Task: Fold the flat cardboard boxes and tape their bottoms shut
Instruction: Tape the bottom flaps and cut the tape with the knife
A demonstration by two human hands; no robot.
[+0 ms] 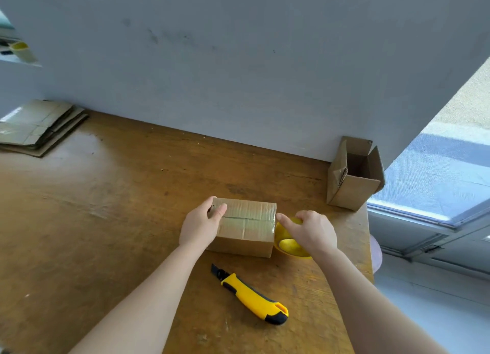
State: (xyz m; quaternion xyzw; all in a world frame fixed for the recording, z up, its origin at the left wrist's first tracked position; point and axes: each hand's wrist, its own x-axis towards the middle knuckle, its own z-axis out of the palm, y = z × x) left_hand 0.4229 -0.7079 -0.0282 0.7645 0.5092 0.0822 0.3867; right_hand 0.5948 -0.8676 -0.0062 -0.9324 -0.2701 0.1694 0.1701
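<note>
two bare forearms [148, 300] reached in from the bottom edge over a wooden table [106, 208]. between them, nearer than the work, lay a yellow and black utility knife [252, 295], blade end pointing away and to the left, apart from both arms.

just beyond it sat the folded cardboard box [246, 229], near the middle of the table, its seam side up with clear tape shining along the seam. the left hand [201, 226] gripped the box's left end, thumb on top and fingers curled over the far edge. the right hand [310, 230] was curled around a yellow tape roll [291, 245] that stood against the box's right end, its index finger stretched out to touch the top right edge. the hand hid most of the roll.

at the far right corner of the table, against the grey wall [238, 62], stood an open cardboard box [352, 178] with its flaps up, well apart from the hands. a stack of flat cardboard boxes [39, 125] lay at the far left, also by the wall. a window [437, 181] lay past the table's right edge.
</note>
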